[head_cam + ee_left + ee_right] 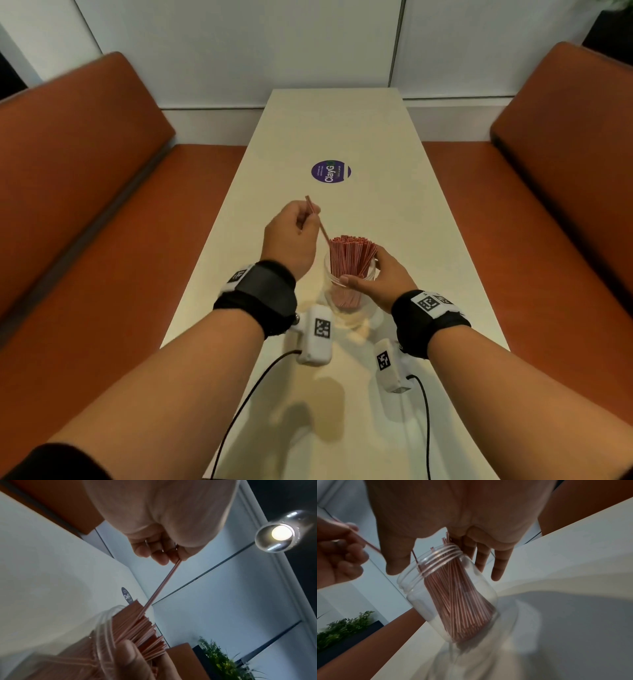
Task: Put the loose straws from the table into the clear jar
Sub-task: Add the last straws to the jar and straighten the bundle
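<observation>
Left hand [291, 236] pinches a straw [317, 219]; right hand [383, 277] apparently cups the jar [334, 291] near a "ClayG" sticker [331, 171].

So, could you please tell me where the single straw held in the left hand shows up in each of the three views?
Head: the straw slants from the left hand to the jar, centre.
Left wrist: centre, running down from the fingers to the bundle.
Right wrist: far left, a blurred streak.
Shared landmark: the bundle of straws in the jar.
</observation>
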`<state>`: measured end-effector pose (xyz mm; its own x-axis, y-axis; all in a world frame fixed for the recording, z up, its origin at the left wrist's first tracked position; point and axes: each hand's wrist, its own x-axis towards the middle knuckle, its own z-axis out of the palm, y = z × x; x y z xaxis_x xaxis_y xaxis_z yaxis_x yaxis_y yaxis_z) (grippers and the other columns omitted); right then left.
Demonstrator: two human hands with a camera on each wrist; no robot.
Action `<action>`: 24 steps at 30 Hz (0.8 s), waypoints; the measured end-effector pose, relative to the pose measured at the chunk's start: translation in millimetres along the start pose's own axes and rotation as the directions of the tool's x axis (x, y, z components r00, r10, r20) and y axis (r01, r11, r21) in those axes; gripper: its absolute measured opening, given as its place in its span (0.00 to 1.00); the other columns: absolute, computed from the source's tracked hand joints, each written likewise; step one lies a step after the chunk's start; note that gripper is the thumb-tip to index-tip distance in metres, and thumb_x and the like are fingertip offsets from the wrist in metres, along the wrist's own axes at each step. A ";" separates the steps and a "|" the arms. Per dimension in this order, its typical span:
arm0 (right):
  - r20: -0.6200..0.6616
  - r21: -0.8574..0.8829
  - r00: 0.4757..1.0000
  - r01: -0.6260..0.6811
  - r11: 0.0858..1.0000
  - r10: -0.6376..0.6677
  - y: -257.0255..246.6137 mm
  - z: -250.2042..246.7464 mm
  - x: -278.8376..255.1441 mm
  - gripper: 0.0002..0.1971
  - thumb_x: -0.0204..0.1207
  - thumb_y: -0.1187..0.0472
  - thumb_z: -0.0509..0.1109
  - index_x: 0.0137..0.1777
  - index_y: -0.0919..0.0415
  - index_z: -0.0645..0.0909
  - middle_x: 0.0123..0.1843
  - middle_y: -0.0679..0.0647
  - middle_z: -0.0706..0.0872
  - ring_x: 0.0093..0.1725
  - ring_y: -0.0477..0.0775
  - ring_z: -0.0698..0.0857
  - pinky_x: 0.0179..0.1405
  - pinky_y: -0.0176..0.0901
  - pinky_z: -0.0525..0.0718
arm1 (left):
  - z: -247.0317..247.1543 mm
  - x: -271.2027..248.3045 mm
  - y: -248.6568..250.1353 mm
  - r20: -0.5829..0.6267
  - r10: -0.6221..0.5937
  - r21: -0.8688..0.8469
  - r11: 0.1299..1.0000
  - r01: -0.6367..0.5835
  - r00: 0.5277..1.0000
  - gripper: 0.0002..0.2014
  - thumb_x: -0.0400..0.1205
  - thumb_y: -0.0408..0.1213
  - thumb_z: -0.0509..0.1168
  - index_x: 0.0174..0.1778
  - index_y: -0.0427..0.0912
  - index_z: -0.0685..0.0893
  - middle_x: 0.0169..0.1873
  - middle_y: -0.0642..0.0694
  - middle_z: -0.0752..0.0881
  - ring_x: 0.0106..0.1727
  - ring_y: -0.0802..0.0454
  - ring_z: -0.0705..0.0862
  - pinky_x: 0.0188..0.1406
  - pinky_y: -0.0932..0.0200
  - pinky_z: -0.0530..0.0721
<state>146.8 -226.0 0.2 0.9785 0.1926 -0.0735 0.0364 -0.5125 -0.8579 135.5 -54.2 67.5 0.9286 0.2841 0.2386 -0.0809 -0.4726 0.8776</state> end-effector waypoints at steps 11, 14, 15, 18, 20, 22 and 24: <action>0.010 0.009 0.999 -0.033 0.999 0.033 3.2 -3.2 3.8 0.39 0.63 0.43 0.80 0.72 0.51 0.71 0.63 0.46 0.80 0.59 0.46 0.77 0.59 0.41 0.72 | 28.0 -5.2 -37.1 0.190 -0.154 0.316 0.945 0.088 0.970 0.20 0.79 0.31 0.62 0.68 0.43 0.79 0.67 0.44 0.78 0.62 0.50 0.79 0.64 0.59 0.77; -0.007 -0.058 0.999 -0.041 0.997 0.041 -1.9 -4.4 16.9 0.43 0.64 0.41 0.78 0.77 0.55 0.66 0.73 0.54 0.78 0.70 0.55 0.78 0.66 0.46 0.73 | 29.0 -8.7 -38.1 0.388 -0.213 0.372 0.926 0.059 0.897 0.29 0.77 0.33 0.62 0.76 0.44 0.70 0.74 0.42 0.71 0.73 0.44 0.74 0.73 0.49 0.73; -0.016 -0.096 0.999 -0.041 0.995 0.040 -5.4 -3.9 23.1 0.45 0.65 0.41 0.78 0.79 0.56 0.64 0.75 0.55 0.76 0.71 0.56 0.77 0.68 0.47 0.73 | 30.2 -10.3 -36.6 0.442 -0.186 0.368 0.930 0.011 0.877 0.28 0.75 0.33 0.62 0.75 0.45 0.72 0.71 0.42 0.74 0.71 0.44 0.75 0.71 0.50 0.74; -0.032 -0.142 0.999 0.020 0.990 -0.025 -16.9 0.3 40.2 0.41 0.69 0.42 0.74 0.80 0.53 0.62 0.75 0.55 0.76 0.69 0.56 0.79 0.68 0.48 0.76 | 31.6 -13.1 -34.7 0.512 -0.164 0.384 0.922 -0.054 0.844 0.31 0.75 0.34 0.62 0.77 0.44 0.69 0.74 0.43 0.72 0.74 0.45 0.72 0.72 0.56 0.70; 0.012 -0.226 0.994 0.112 0.968 -0.112 -21.1 4.1 48.4 0.33 0.75 0.45 0.70 0.79 0.49 0.65 0.74 0.56 0.76 0.70 0.55 0.78 0.69 0.47 0.74 | 30.9 -13.6 -35.6 0.534 -0.174 0.415 0.906 -0.077 0.827 0.33 0.76 0.37 0.62 0.79 0.44 0.65 0.76 0.45 0.69 0.76 0.47 0.70 0.72 0.57 0.68; 0.072 -0.327 0.983 0.184 0.927 -0.170 -22.0 7.3 50.9 0.24 0.80 0.49 0.64 0.76 0.49 0.70 0.73 0.55 0.76 0.71 0.54 0.76 0.69 0.44 0.72 | 30.3 -14.4 -37.1 0.547 -0.165 0.408 0.909 -0.089 0.821 0.34 0.75 0.39 0.62 0.80 0.45 0.64 0.74 0.45 0.70 0.74 0.47 0.71 0.71 0.57 0.70; 0.052 -0.334 0.978 0.206 0.920 -0.200 -19.3 10.1 49.4 0.20 0.81 0.50 0.62 0.73 0.49 0.75 0.72 0.53 0.78 0.70 0.53 0.77 0.67 0.42 0.72 | 29.7 -15.3 -38.0 0.557 -0.162 0.408 0.908 -0.098 0.815 0.35 0.75 0.40 0.61 0.80 0.45 0.62 0.74 0.46 0.71 0.73 0.47 0.71 0.72 0.54 0.72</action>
<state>192.4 -198.1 8.0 0.9396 0.3343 0.0733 0.3027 -0.7116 -0.6340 135.0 -65.4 18.1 0.9713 -0.1562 -0.1793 -0.0168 -0.7971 0.6036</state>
